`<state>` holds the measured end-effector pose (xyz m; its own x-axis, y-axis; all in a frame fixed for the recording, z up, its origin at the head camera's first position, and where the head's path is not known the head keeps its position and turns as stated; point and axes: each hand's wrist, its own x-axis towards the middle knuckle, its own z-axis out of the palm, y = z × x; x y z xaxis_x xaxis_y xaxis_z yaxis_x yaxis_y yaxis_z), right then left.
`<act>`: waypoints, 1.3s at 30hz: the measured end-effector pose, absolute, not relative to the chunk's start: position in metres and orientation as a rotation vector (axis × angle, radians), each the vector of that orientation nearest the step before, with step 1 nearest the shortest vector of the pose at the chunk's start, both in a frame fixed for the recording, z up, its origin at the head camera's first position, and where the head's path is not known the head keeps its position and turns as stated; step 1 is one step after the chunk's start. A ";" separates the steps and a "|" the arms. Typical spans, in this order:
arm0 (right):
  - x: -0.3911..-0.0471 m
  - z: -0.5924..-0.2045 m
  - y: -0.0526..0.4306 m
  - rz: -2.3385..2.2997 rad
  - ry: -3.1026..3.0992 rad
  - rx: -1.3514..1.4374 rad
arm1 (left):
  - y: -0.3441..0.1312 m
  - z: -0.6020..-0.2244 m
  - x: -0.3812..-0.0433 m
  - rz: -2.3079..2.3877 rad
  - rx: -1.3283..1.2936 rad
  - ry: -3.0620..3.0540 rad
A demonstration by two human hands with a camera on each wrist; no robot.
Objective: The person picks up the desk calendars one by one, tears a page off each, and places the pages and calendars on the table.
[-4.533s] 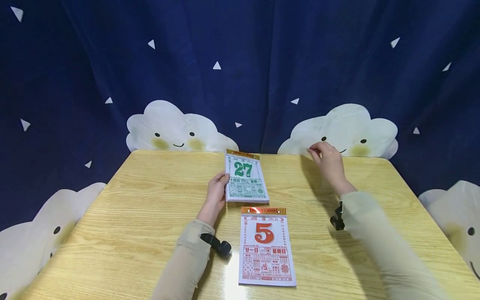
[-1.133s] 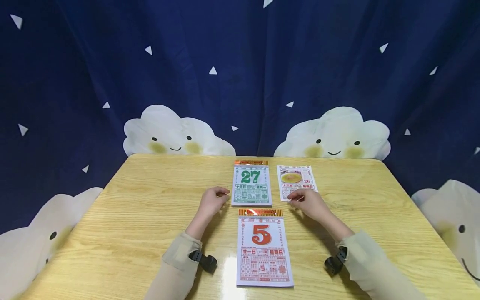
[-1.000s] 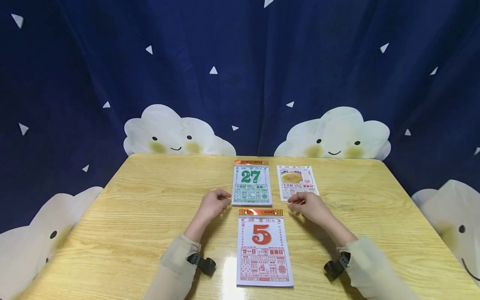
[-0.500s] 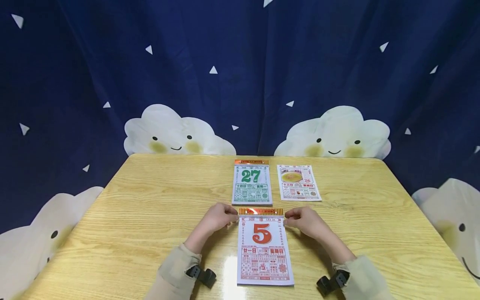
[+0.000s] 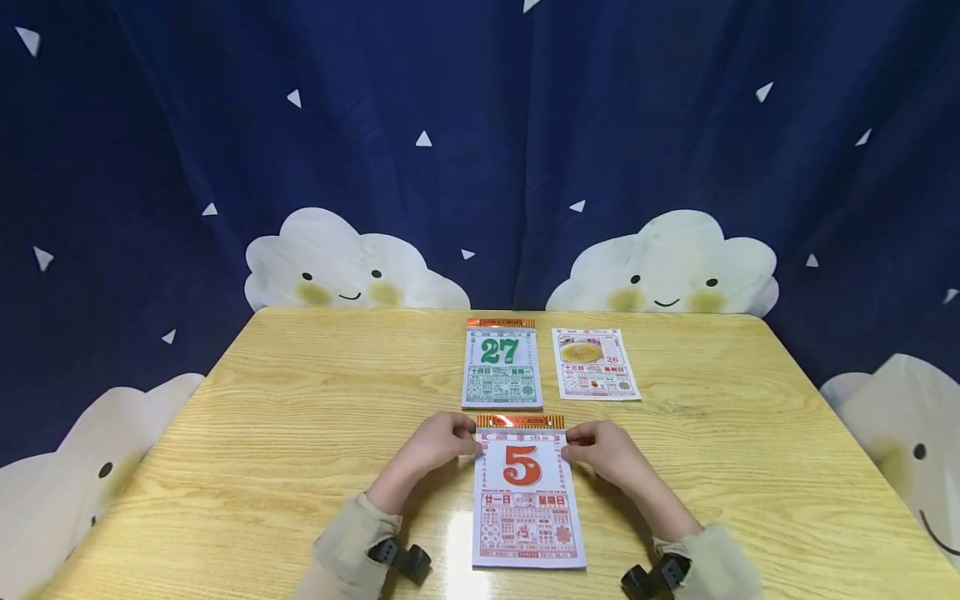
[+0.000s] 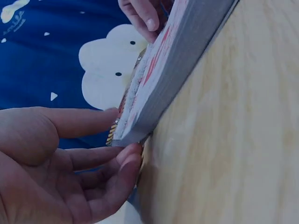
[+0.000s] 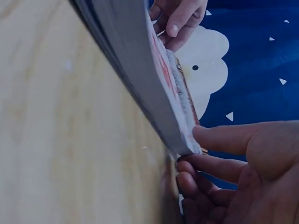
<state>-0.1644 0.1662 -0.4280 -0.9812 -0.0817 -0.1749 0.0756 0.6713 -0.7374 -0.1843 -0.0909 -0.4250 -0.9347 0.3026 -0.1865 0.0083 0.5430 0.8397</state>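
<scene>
A: Biggest thing in view?
B: Dark blue curtain [image 5: 480,125] across the back, white triangles plus smiling clouds [image 5: 667,258] printed on it.
A: Then?
B: Wooden table [image 5: 322,367], light grain, glare spot near its front edge.
A: On it?
B: Red "5" calendar [image 5: 522,521], thick tear-off pad, front and centre, face up, between the hands. Green "27" calendar [image 5: 501,367] just beyond its top edge, same format, also face up. Loose "26" sheet [image 5: 596,367] lies right of the green one, small gap between; has a printed picture of something yellow.
A: Grip?
B: Both hands at the red pad's top corners. Left hand [image 5: 435,442]: thumb on the face by the left corner, fingers curled in at the edge and beneath, gap closed down to pad thickness. Right hand [image 5: 607,450] mirrors it at the right corner.
A: Pad lifted?
B: Can't tell if the top edge is off the wood.
A: Smaller stuff?
B: Black wrist camera [image 5: 405,560] at each cuff. Last, the shiny orange header strip [image 5: 520,422] on the red pad, striped both ends, lying between the hands.
</scene>
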 end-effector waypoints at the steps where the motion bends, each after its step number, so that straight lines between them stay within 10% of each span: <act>1: -0.164 -0.429 0.166 -1.209 2.695 -0.001 | -0.092 -0.426 -0.184 1.368 0.271 2.450; 39: -0.184 -0.409 0.153 -2.098 2.311 -0.004 | -0.095 -0.424 -0.202 2.047 0.322 2.133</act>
<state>-0.1841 0.1527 -0.4094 -0.9998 -0.0158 -0.0131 0.0115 0.0964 -0.9953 -0.2016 -0.0947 -0.4238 -0.9625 0.2697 0.0281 0.0392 0.0358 0.9986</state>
